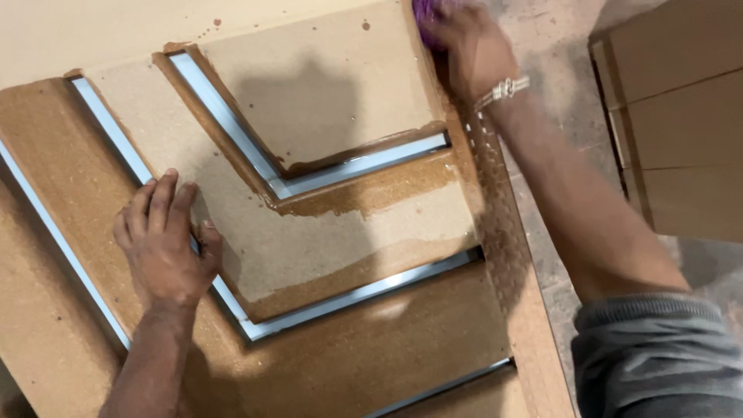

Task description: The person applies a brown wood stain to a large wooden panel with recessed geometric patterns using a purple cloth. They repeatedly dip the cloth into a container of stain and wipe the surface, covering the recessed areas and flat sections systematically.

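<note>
Left grip: left hand (166,244) flat, fingers spread, palm down on the fibreboard panel (325,101); holds nothing, just presses.
Right grip: right hand (468,46) curled over a purple cloth (426,11) at the panel's top right edge; how tight the hold is cannot be told, cloth mostly hidden and cut by the frame.
Panel: big tan board with V-shaped routed grooves (348,174), pale blue-grey inside; fills left and centre of view.
Wet patches: darker brown bands (371,193) along the grooves, below the dry pale middle of the panel.
Left hand spot: over the second groove from the panel's left side.
Bracelet: silver band (503,89) on the right wrist, at the panel's right edge.
Sleeve: grey cuff (658,348), right of the panel, low.
Boards: stacked tan boards (681,116), well right of the panel.
</note>
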